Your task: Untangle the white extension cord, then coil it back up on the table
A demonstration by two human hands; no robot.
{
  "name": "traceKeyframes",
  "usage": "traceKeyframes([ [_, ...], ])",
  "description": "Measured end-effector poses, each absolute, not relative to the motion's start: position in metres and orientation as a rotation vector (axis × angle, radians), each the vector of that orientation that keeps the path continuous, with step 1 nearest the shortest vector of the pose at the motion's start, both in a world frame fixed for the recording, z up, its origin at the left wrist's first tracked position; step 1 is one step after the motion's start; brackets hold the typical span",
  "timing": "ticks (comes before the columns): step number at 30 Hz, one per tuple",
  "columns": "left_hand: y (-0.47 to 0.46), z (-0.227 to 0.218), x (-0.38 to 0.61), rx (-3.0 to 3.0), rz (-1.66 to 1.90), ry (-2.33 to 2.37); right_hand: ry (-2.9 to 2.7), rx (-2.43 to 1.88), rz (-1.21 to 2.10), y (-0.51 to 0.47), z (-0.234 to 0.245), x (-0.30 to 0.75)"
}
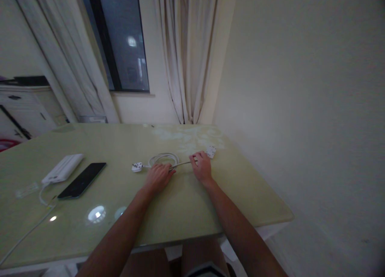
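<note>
A white power cable (165, 155) lies in a loose coil on the table, a little right of its middle. My left hand (159, 176) is closed on the near side of the coil and rests on the tabletop. To the left of that hand lies the cable's plug (137, 167), its pins showing. A straight length of cable runs from the coil to my right hand (200, 167), whose fingers pinch it. Just beyond my right hand sits a white socket block (211, 151) at the cable's other end.
On the left of the pale green table (120, 146) are a white power bank (63, 168), a black phone (82, 180) and a thin white charging cord (27, 237). A clear plastic piece (27, 190) lies beside them. A wall (300, 108) borders the right side.
</note>
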State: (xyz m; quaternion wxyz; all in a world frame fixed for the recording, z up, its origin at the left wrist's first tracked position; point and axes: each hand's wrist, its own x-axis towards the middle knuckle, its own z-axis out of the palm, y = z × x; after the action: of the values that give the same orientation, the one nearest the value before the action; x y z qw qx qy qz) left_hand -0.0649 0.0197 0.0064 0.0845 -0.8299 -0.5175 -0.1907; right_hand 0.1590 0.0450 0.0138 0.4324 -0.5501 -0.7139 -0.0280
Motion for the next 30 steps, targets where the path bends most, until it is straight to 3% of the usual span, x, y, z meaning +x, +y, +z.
traceKeyframes([
  [12,0.021,0.007,-0.082,-2.228,-1.537,-1.460,-1.544,-1.545,-0.087,0.069,-0.006,0.190],
  [16,0.012,0.010,-0.077,-2.156,-1.757,-1.411,-1.568,-1.360,0.118,0.074,-0.008,0.193],
  [25,0.008,0.014,-0.071,-2.155,-1.787,-1.530,-1.586,-1.177,0.774,0.062,-0.009,0.160],
  [30,0.009,0.011,-0.076,-2.300,-1.629,-1.446,-1.554,-1.129,0.850,0.061,-0.013,0.153],
])
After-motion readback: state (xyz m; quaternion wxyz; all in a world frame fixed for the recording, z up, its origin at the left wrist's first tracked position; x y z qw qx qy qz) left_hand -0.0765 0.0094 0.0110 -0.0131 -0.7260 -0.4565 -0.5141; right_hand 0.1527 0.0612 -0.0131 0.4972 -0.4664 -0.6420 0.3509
